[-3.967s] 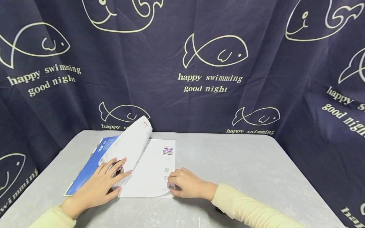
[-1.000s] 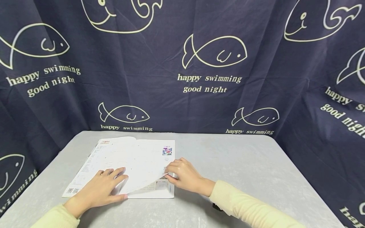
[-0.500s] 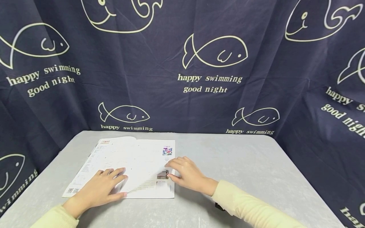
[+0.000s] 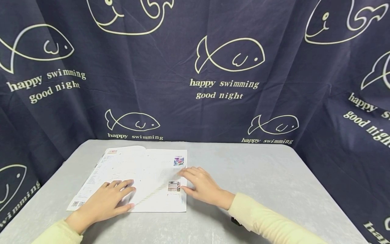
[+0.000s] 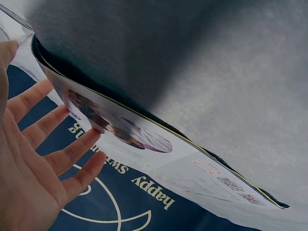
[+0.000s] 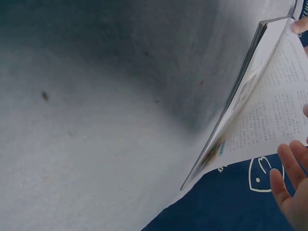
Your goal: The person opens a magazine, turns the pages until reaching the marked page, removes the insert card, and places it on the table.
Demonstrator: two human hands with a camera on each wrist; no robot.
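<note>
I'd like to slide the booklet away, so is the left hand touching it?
Touching. In the head view the left hand lies over the open booklet; the right wrist view shows its thumb tip on the page.

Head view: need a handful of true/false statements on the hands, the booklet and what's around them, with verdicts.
1. The booklet lies open on the table. True.
2. The right hand is at the booklet's right edge. True.
3. The left hand is lifted clear of the booklet. False: the left hand rests on it.
4. The backdrop is plain. False: the backdrop carries fish outlines and lettering.
5. The right sleeve is pale yellow. True.
</note>
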